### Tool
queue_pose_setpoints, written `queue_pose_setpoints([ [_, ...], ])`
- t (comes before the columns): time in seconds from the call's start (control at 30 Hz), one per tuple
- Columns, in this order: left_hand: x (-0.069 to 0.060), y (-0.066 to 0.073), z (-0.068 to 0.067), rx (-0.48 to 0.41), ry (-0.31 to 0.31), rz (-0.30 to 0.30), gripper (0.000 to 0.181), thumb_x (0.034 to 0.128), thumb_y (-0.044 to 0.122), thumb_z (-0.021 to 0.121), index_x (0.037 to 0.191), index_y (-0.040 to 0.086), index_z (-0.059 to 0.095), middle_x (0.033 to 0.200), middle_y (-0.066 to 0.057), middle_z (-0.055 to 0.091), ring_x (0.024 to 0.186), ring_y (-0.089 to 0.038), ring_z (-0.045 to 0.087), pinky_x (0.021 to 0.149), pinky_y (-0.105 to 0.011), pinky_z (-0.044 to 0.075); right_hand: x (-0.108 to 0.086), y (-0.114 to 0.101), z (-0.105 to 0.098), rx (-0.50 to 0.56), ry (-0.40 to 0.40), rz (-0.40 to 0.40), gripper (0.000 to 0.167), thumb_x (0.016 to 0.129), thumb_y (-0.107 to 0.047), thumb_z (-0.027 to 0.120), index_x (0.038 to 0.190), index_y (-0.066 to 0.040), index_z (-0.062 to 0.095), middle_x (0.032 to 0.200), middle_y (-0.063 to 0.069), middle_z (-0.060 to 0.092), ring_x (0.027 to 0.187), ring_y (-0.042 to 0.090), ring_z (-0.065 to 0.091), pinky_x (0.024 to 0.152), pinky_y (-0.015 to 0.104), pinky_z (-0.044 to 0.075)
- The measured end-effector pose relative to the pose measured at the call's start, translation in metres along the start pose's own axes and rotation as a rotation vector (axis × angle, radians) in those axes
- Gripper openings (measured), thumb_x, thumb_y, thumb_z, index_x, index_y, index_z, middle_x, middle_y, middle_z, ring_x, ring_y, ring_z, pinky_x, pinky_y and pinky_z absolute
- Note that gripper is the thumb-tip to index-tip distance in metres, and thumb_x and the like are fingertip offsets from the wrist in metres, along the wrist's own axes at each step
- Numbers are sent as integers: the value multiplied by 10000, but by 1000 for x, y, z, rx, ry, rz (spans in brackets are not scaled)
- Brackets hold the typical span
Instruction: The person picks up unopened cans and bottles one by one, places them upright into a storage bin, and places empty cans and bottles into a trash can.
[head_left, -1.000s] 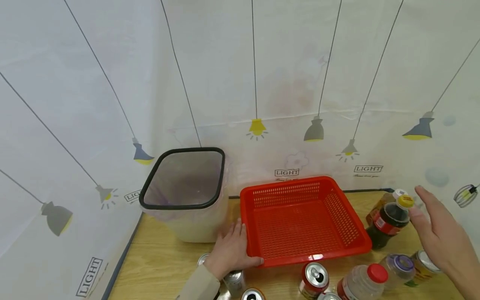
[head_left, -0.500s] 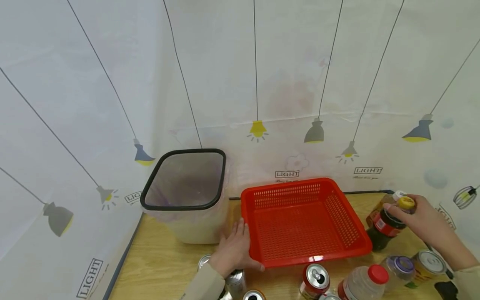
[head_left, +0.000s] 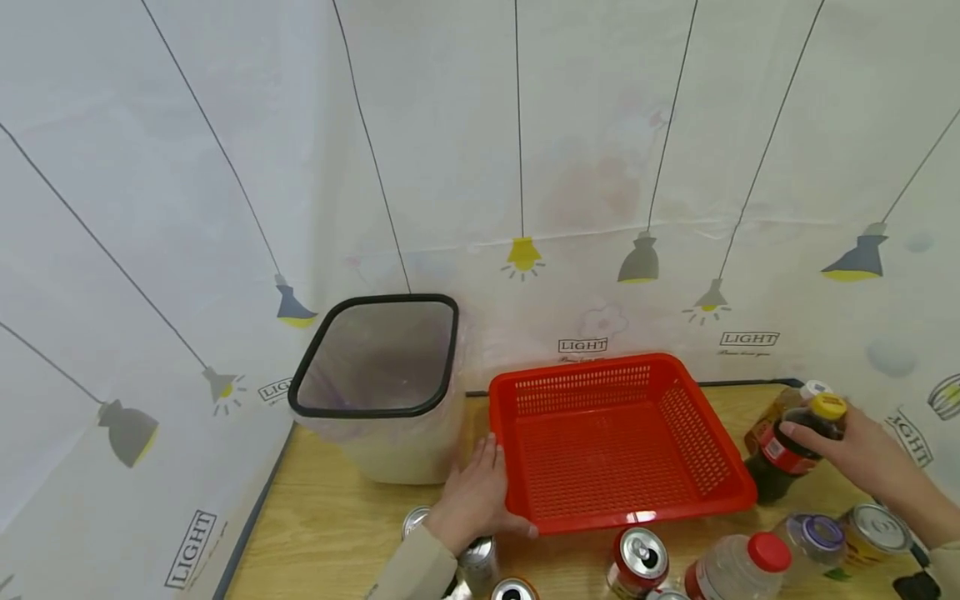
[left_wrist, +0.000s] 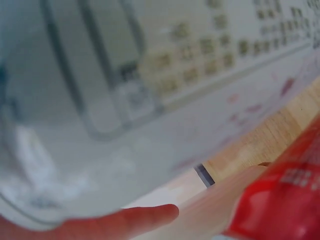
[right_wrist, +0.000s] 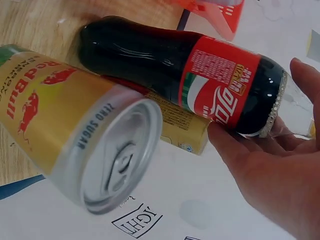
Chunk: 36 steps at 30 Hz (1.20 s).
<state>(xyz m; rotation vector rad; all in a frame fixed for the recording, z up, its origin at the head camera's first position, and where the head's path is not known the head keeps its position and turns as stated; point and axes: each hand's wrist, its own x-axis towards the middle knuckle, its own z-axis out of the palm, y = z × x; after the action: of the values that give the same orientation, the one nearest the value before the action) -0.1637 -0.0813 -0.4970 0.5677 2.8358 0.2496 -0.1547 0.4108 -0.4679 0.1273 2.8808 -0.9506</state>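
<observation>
In the head view my right hand [head_left: 862, 454] holds a dark cola bottle [head_left: 783, 458] with a red label and yellow cap by its upper part. The right wrist view shows thumb and fingers round the bottle's clear shoulder, above its label. A second bottle [head_left: 772, 417] with a white cap stands just behind it. My left hand [head_left: 476, 500] lies against the left side of the red plastic basket [head_left: 600, 471], fingers extended and thumb along its front corner. Silver cans [head_left: 478, 562] stand under the left wrist; a blurred pale can [left_wrist: 125, 125] fills the left wrist view.
A bin with a black rim [head_left: 375, 412] stands left of the basket. Along the front are a red can [head_left: 637, 562], a red-capped bottle [head_left: 738, 571], a purple-capped bottle [head_left: 813, 542] and a yellow Red Bull can [right_wrist: 60, 115]. A patterned wall covering [head_left: 585, 167] rises behind.
My right hand has come in from the right and taken hold of the cola bottle, which leans slightly. The left hand stays at the basket. The head view has shifted a little.
</observation>
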Motion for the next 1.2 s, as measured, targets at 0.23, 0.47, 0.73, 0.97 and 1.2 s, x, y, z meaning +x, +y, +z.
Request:
queue_pose_setpoints([
  [0.23,2,-1,2,29,-10,-6,1334,625,744,860,1555,-79,372,1654,-246,289,1533,-372,287,1143,-625,361,-1,-1,3,-45,36,-27,732,1080,-400,534,1349,251,337,1208,510,513,1035,646,583,764,668,548],
  [0.47,2,3,2,8,-2,-9,1311,634,720,872,1548,-83,383,1648,-245,304,1530,-373,294,1129,-618,385,-12,1,5,-127,161,-1,809,1073,-453,518,1290,308,349,1074,519,540,911,660,589,663,626,537],
  [0.73,2,2,-1,30,-11,-17,1318,623,726,873,1545,-82,389,1644,-242,314,1523,-370,312,1140,-601,381,-33,-20,-5,-100,318,-14,649,1095,-391,505,1263,231,431,1062,491,553,903,670,585,667,678,518],
  [0.97,3,1,1,44,-4,-11,1314,623,739,863,1544,-73,397,1635,-237,337,1514,-376,330,1148,-600,370,-45,-54,-25,62,480,-210,407,1103,-137,489,1300,217,445,1107,514,522,738,348,708,563,292,574],
  [1.2,3,0,2,15,2,-13,1305,622,715,881,1544,-72,398,1641,-235,327,1520,-374,319,1134,-604,388,-49,-78,-41,102,584,-314,327,1087,-96,490,1273,171,515,1086,438,540,708,-144,474,529,47,375],
])
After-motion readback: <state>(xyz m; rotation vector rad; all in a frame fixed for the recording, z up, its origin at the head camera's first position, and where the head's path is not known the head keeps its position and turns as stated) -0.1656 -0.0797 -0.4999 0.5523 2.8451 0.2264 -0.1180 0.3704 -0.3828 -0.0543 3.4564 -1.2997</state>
